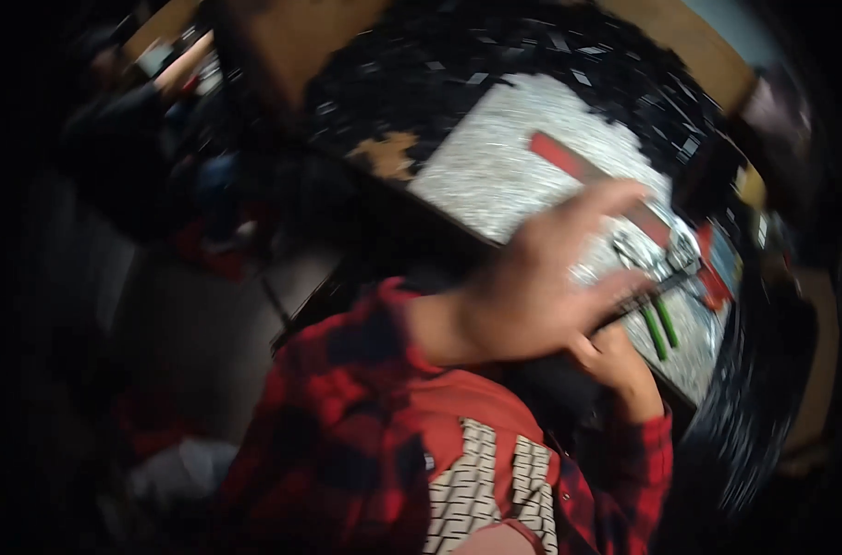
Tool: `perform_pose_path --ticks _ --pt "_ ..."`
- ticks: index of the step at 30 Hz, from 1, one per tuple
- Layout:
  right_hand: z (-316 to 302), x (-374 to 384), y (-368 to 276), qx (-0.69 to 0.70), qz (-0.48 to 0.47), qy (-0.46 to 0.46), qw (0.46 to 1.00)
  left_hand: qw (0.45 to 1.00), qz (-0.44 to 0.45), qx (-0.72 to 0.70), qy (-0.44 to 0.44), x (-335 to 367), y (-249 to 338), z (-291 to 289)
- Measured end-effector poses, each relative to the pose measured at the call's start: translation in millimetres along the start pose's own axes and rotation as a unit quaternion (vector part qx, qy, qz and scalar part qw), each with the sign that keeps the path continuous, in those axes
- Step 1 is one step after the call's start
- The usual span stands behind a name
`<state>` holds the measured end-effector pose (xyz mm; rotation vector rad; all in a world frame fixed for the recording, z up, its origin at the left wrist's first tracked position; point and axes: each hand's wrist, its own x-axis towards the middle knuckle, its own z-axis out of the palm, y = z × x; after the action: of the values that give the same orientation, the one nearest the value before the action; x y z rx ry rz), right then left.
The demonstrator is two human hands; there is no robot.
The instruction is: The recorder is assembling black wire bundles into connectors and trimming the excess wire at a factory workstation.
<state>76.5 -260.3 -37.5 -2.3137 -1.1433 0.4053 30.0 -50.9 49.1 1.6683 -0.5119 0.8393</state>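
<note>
My left hand (550, 277), blurred by motion, is raised over the work surface with its fingers and thumb apart. Just below it, my right hand (615, 356) is closed on a dark thin strip (657, 291) that slants up to the right. The left thumb overlaps the strip's lower end; whether it touches cannot be told. A long red and grey bar (555, 153) lies on a pale, shiny board (481, 176), partly hidden by my left hand. Two green handle-like bars (661, 328) lie beside my right hand. Small shiny metal parts (680, 250) sit near the strip's far end.
A wide heap of small black pieces (393, 83) spreads behind the board and down its right side. Cardboard-coloured panels (689, 37) stand at the back. A red and bluish object (717, 268) lies at the board's right edge. Another person's arm (185, 69) shows at upper left.
</note>
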Motion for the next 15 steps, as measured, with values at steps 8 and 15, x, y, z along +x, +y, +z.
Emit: perform_pose_path --ticks 8,15 --pt "17 -70 10 0.189 0.006 -0.024 0.982 0.979 0.040 -0.175 -0.095 -4 11 19" --pt "-3 -88 4 0.249 0.020 -0.049 0.967 0.978 0.017 -0.107 -0.179 1 35 -2"
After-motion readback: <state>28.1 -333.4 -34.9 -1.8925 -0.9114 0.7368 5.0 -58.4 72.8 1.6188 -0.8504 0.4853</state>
